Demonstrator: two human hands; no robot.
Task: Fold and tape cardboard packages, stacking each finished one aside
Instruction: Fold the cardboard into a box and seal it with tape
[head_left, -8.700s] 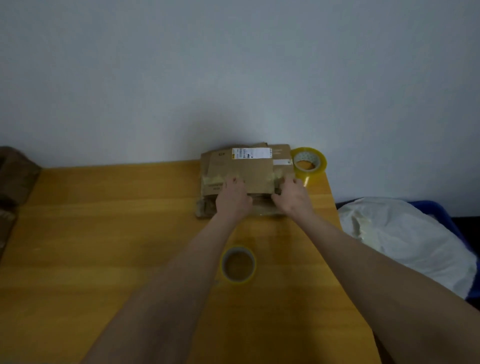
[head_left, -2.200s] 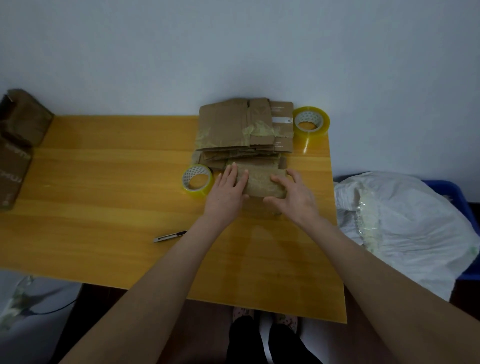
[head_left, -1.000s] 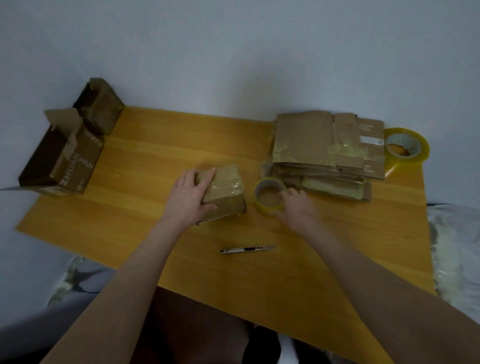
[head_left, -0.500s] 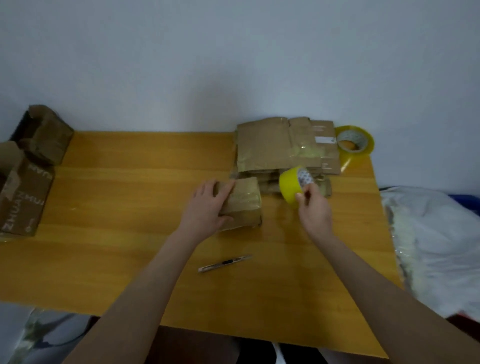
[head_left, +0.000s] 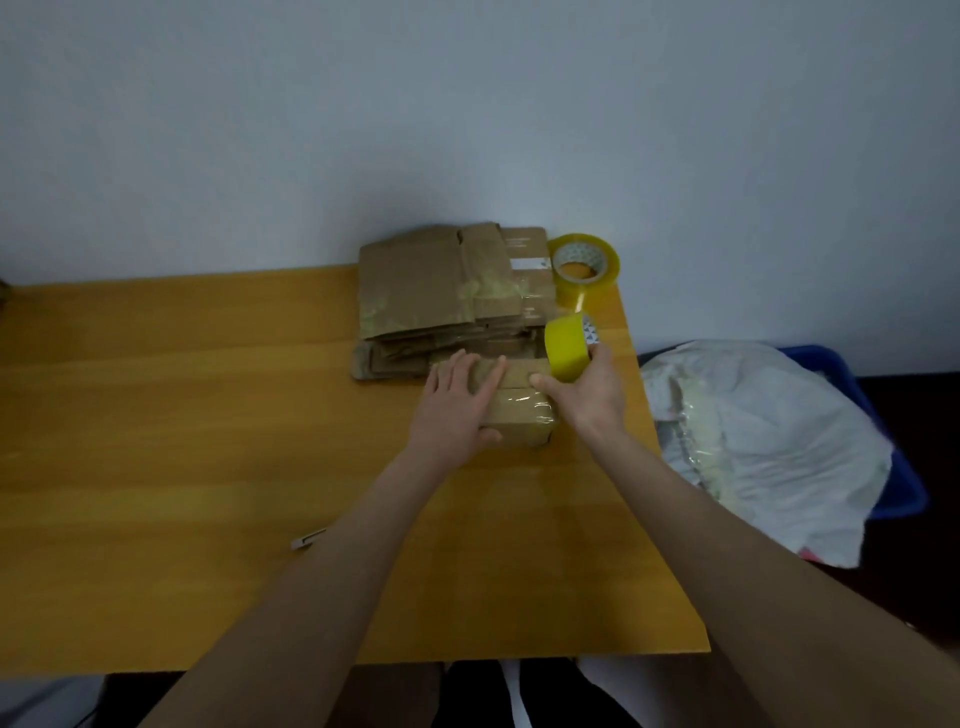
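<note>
Off the table's right edge sat a blue bin (head_left: 901, 493), filled with crumpled white plastic (head_left: 753, 441). The small cardboard package (head_left: 522, 410) lay near the right edge of the wooden table (head_left: 208, 415), just in front of a stack of flattened cardboard (head_left: 431, 286) at the far edge. It was brown and closed, with glossy clear tape across its top. The left hand (head_left: 457, 410) lay flat on it, fingers straight and slightly spread. The right hand (head_left: 587, 400) gripped a yellow tape roll (head_left: 569, 348), held on edge at the package's right end, thumb against the package. A second tape roll (head_left: 584, 265) sat at the far right corner, and a small cutter (head_left: 307, 540) lay nearer the front edge. The wall (head_left: 467, 104) behind was plain and pale.
</note>
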